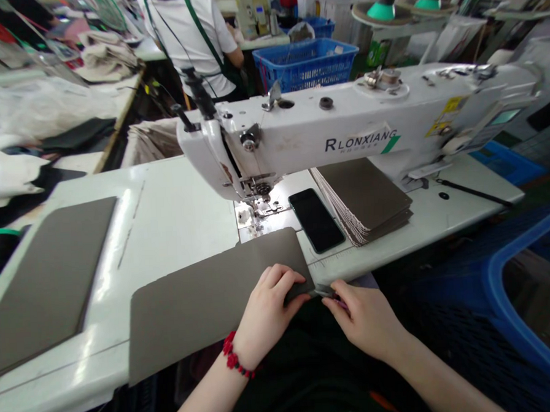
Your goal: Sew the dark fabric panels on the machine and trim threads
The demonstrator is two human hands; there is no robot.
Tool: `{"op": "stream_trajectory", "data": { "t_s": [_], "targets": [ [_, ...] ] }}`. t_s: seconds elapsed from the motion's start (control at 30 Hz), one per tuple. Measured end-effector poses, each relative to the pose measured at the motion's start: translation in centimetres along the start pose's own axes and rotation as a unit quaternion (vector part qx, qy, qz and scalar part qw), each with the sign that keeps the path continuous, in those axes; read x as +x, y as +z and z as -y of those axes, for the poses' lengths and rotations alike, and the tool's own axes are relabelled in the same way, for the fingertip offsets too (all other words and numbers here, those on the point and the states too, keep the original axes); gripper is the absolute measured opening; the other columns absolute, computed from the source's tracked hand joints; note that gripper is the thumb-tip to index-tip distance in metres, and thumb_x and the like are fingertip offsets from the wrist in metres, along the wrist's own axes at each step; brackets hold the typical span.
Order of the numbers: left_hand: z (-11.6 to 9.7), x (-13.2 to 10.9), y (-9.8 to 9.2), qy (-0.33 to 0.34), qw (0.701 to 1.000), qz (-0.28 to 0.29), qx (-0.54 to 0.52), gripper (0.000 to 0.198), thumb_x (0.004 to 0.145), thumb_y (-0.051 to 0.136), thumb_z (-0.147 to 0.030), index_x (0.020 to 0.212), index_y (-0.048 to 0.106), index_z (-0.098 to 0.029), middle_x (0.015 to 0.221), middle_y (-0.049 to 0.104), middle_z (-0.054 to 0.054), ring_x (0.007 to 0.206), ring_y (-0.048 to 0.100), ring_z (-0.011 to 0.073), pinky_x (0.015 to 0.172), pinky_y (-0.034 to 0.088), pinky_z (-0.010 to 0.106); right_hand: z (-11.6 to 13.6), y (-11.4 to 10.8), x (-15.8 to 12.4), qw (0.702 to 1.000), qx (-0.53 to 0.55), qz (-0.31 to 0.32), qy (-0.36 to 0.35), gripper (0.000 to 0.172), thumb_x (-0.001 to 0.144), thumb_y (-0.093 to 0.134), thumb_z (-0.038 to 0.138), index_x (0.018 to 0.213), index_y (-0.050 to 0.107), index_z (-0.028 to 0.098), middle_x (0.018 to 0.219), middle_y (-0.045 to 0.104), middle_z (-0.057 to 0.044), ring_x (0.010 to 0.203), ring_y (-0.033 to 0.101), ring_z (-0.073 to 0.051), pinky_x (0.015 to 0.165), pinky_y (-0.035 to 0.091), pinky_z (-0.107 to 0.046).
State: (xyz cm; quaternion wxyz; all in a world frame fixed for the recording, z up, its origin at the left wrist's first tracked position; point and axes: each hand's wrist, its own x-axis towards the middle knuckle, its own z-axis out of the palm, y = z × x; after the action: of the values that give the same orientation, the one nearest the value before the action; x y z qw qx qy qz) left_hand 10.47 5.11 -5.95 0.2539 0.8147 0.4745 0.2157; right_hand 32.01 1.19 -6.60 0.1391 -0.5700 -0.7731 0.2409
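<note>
The left hand [266,311] has its fingers clamped on the right near corner of a grey panel [206,295], which lies along the tabletop's [177,199] near edge and overhangs it. The right hand [366,318] has its fingers closed together on a small tool [325,291], whose tip touches that same corner.

The work looks to be at the trimming of one piece. The panel sits just short of the machine's [345,128] needle, not under it. A stack [364,198] of like pieces lies near the right edge beside a phone [315,219], and one sheet [48,273] lies at the left edge.

The tool is mostly hidden in the hand, so its kind is unclear. No seam can be made out on the panel.
</note>
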Motion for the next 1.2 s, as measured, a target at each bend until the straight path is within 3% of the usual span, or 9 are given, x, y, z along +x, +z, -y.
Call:
{"op": "stream_trajectory", "data": {
  "t_s": [0.93,1.2],
  "targets": [
    [0.1,0.3,-0.2,-0.015,0.999,0.012,-0.035,0.017,0.086,0.066,-0.023,0.102,0.058,-0.024,0.104,0.055,0.005,0.099,0.056,0.0209,0.087,0.049,0.035,-0.7,0.3,0.8,0.999,0.012,0.010,-0.028,0.014,0.097,0.047,0.030,0.085,0.046,0.022,0.074,0.061,0.001,0.065,0.058,-0.017,0.059,0.030,-0.028],
    [0.0,0.4,-0.4,-0.022,0.999,0.016,-0.040,0.019,0.085,0.067,-0.021,0.102,0.059,-0.023,0.105,0.055,0.004,0.099,0.057,0.0197,0.087,0.049,0.033,0.3,0.8,0.6,0.993,0.112,0.008,0.046,0.019,0.099,0.044,0.035,0.085,0.046,0.023,0.064,0.055,0.005,0.060,0.057,-0.015,0.056,0.027,-0.028]
  ]
}}
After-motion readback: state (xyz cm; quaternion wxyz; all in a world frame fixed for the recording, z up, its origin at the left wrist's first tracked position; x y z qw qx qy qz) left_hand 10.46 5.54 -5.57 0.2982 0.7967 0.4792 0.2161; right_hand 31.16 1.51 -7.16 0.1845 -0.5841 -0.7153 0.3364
